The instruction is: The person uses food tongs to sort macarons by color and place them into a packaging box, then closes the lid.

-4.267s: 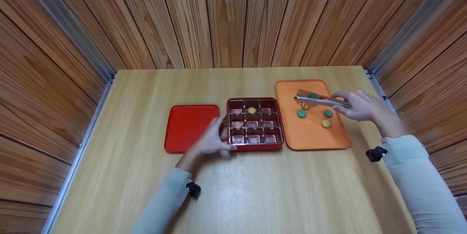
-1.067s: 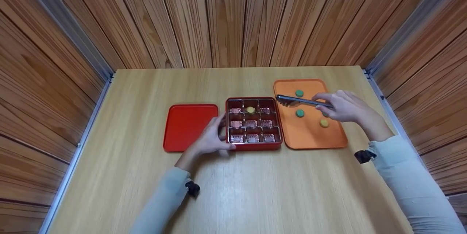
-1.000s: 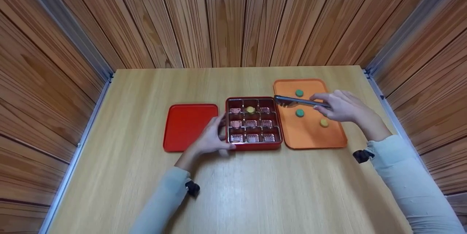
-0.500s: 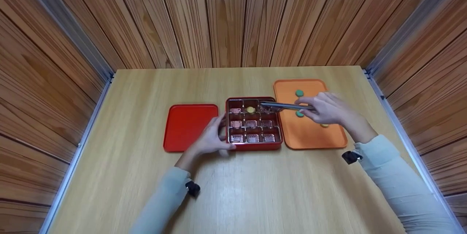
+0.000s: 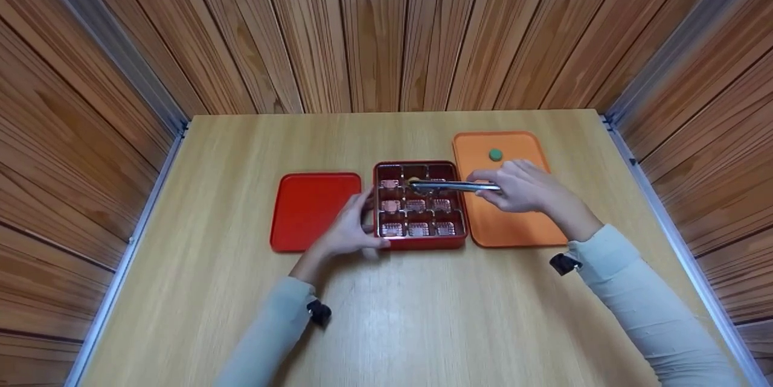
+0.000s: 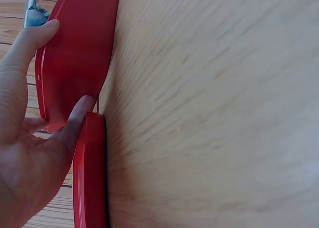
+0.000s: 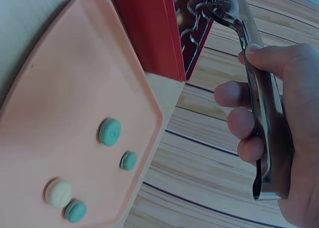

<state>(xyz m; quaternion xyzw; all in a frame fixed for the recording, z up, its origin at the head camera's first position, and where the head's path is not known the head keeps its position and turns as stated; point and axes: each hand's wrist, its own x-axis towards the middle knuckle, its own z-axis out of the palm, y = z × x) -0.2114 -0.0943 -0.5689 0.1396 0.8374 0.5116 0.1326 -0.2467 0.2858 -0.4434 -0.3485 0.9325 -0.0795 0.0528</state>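
My tongs (image 5: 456, 186) reach across the centre of the head frame, tips at the top-middle compartment of the red box (image 5: 423, 244), by the yellow macaron (image 5: 414, 180) in it; I can't tell whether they pinch anything. My right hand (image 5: 514, 188) wraps round the tongs, and my left hand (image 5: 349, 229) grips the box's lower-left corner between thumb and fingers. I judge the step in hand to be handling a piece inside the box; the next move seems to call for a light squeeze and a steady box. Right of it lies the orange tray (image 5: 519, 231), a green macaron (image 5: 495, 154) near its top; left, the flat red lid (image 5: 311, 212).
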